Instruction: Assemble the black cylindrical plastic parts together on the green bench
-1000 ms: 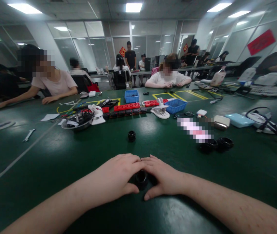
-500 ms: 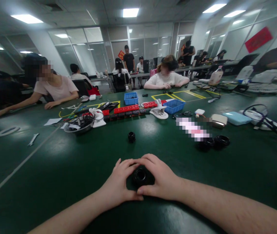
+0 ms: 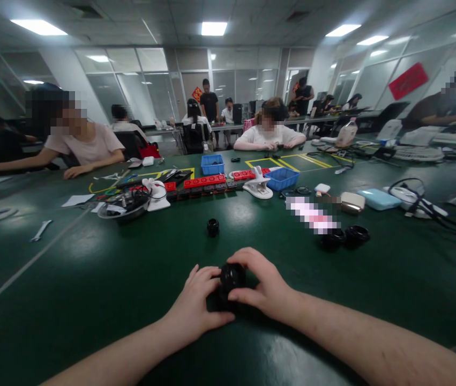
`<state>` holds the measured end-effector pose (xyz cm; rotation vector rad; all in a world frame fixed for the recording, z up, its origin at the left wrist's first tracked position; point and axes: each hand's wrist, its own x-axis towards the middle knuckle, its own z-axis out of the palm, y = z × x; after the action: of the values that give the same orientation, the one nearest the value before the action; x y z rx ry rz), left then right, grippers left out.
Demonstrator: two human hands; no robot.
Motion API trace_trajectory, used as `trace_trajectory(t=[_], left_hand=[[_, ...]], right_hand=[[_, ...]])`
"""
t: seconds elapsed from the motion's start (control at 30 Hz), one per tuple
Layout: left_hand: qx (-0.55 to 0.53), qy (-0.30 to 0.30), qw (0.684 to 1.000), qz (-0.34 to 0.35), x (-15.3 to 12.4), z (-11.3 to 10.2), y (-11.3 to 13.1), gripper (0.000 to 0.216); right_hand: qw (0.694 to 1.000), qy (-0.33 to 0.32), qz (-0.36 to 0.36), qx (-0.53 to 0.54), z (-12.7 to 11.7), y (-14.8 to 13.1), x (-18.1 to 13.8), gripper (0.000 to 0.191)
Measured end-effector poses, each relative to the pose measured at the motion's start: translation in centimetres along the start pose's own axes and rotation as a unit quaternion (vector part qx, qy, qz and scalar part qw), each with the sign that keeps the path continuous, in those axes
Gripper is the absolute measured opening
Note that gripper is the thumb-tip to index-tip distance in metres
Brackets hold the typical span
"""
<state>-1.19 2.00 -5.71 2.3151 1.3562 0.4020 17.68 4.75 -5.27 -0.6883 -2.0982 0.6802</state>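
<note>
Right hand (image 3: pixel 266 282) is pinching black round piece (image 3: pixel 233 275); left hand (image 3: pixel 195 301) is curving half-open just beside it, contact unclear, well apart from far edge of bench (image 3: pixel 131 279)

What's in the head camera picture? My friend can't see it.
A right hand holds a black part at a green table, the left hand curved close beside it. Another black part stands ahead, and two more lie to the right. Blue bins and people are beyond.
</note>
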Motion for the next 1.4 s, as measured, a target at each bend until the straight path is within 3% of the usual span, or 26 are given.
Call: trace_trajectory(t=[0.33,0.5,0.73,1.07,1.13,1.27,1.4], left_hand=[[-0.008,0.028,0.999,-0.016,0.0,-0.5,-1.0,0.037],[-0.002,0.039,0.999,-0.024,0.6,-0.5,-2.5,0.035],[-0.002,0.042,0.999,-0.033,0.6,-0.4,-2.7,0.029],[0.001,0.042,0.999,-0.030,0.6,-0.4,-2.6,0.029],[-0.002,0.043,0.999,-0.031,0.6,-0.4,-2.5,0.029],[-0.003,0.045,0.998,-0.033,0.6,-0.4,-2.5,0.029],[-0.003,0.048,0.998,-0.030,0.6,-0.4,-2.5,0.030]], right_hand=[[0.993,0.083,0.072,-0.033,-0.1,0.6,0.2,0.024],[0.993,0.070,0.085,-0.030,-0.4,1.1,0.3,0.017],[0.992,0.074,0.091,-0.035,-0.4,1.1,0.4,0.015],[0.990,0.045,0.102,-0.081,-0.3,1.3,0.3,0.051],[0.988,0.014,0.108,-0.109,-0.3,1.2,0.3,0.051],[0.964,-0.122,0.141,-0.189,-0.3,1.2,0.4,0.039],[0.955,-0.159,0.138,-0.208,-0.2,1.3,0.4,0.037]])
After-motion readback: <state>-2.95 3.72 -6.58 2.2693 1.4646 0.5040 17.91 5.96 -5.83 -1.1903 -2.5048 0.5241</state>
